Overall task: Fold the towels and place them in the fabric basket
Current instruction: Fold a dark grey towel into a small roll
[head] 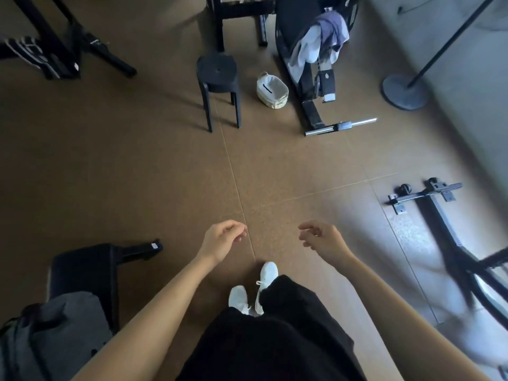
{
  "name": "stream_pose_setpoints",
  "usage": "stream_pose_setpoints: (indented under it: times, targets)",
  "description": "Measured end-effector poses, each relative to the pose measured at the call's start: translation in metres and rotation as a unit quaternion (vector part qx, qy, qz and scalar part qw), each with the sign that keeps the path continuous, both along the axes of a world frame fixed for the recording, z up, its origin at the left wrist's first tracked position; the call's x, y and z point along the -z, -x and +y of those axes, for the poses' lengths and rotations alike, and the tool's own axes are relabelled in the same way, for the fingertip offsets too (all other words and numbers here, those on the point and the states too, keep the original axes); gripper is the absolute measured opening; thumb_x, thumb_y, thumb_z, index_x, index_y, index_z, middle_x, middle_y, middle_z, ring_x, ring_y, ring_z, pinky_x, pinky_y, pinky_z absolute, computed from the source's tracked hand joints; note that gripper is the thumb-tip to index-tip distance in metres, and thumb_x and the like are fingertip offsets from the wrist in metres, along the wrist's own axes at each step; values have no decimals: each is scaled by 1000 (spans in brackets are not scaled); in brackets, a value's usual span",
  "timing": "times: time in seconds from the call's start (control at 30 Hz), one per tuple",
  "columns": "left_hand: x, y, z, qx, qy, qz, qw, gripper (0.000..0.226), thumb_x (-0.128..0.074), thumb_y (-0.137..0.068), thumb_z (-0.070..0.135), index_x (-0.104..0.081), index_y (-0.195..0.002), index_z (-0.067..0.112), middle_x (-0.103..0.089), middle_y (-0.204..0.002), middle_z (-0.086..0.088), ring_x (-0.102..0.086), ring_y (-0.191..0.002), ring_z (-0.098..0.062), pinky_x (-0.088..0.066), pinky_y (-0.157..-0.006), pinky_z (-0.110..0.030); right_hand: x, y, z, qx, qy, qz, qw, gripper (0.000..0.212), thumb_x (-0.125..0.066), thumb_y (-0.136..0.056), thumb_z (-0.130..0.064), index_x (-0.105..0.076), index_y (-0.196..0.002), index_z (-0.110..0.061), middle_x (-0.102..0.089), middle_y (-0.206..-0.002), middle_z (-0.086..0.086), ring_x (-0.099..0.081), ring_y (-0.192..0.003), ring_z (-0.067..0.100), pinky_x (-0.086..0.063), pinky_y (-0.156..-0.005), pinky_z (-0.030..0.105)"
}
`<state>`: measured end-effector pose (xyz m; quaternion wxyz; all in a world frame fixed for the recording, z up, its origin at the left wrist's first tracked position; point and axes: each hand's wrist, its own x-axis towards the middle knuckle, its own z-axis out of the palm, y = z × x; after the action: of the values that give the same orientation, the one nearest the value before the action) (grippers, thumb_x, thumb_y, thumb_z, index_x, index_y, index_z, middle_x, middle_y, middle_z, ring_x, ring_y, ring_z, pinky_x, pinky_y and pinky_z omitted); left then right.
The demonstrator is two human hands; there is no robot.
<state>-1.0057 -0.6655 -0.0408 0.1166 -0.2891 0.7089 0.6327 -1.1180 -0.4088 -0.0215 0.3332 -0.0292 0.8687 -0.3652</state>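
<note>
1. Brown tiled floor [123,166].
2. A black stool [217,74] stands on it.
3. A white fabric basket [272,90] sits just right of the stool.
4. A black machine frame [312,112] rests beside the basket, and a round stand base [404,90] is near the wall.

The brown speckled floor tiles [165,174] fill the frame, matt and grainy, with a pale sheen at the right. At upper centre, a round black plastic stool [217,70] looks matt and smooth. Beside it, a cream woven fabric basket [272,90] has a white cloth lining. At upper right, white and purple-grey cloth towels [321,42] hang soft and crumpled. Below them, a chrome metal bar [360,122] shines. At lower left is a grey cloth bag [55,325].
</note>
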Motion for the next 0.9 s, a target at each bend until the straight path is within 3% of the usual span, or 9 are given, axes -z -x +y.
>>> stream_pose_setpoints:
  times: [0.1, 0.23, 0.4, 0.53, 0.7, 0.9]
  targets:
    - [2, 68, -23, 13, 15, 0, 1000, 21, -61, -97, 20, -77, -98, 6, -78, -91, -11, -69, -83, -17, -52, -79, -24, 10, 56, -24, 14, 3, -20, 1000, 15, -60, -97, -16, -69, -107, -22, -73, -93, 2, -71, -83, 18, -57, -78, 34]
    - [5, 153, -45, 22, 36, -21, 999, 19, -60, -100, 12, -77, -98, 6, -78, -91, -10, -69, -83, -19, -51, -74, -18, 27, 136, -50, 31, 22, -44, 998, 18, -60, -96, -15, -71, -109, -19, -74, -91, 4, -71, -85, 22, -54, -73, 30]
    - [1, 251, -72, -5, 28, -35, 999, 19, -59, -100, 15, -78, -99, 11, -78, -94, -6, -72, -92, -22, -54, -88, -31, 42, 242, -87, 1, 42, -75, 996, 18, -60, -96, -15, -71, -108, -22, -75, -91, 5, -71, -87, 25, -56, -73, 32]
    - [-7, 330, -104, -34, 22, -38, 998, 19, -58, -102, 14, -77, -101, 10, -77, -95, -6, -69, -83, -10, -51, -72, -13, 39, 341, -124, -3, 38, -64, 997, 15, -61, -97, -17, -72, -106, -21, -74, -90, 4, -71, -85, 21, -59, -77, 37]
    - [7, 411, -153, -56, 22, -47, 997, 17, -59, -101, 12, -76, -99, 9, -77, -93, -8, -68, -81, -15, -48, -67, -10, 36, 438, -167, 0, 33, -59, 998, 15, -62, -93, -15, -75, -98, -20, -76, -87, 9, -72, -84, 23, -56, -77, 37]
    - [21, 549, -216, -35, -24, -60, 997, 21, -59, -100, 23, -77, -97, 13, -77, -96, -10, -70, -90, -17, -51, -84, -27, 35, 565, -220, 7, 34, -43, 998, 16, -64, -95, -18, -71, -104, -28, -74, -91, 0, -71, -84, 17, -56, -80, 33]
